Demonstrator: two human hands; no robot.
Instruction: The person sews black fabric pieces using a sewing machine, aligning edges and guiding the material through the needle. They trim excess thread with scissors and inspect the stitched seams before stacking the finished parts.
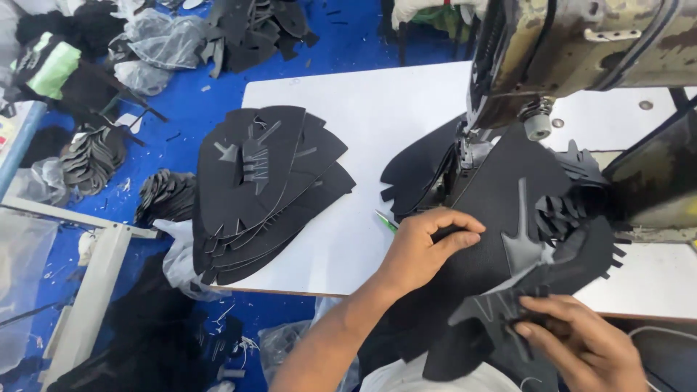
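On the white table (363, 101), left hand (425, 243) presses flat and right hand (581, 341) pinches black fabric piece (501, 203).

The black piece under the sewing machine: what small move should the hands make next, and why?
Probably slide the black piece a little further under the needle area of the machine. The left hand lies flat on it beside the needle area, and the right hand grips its near edge, so both seem placed to feed it. Whether the needle is down cannot be told.
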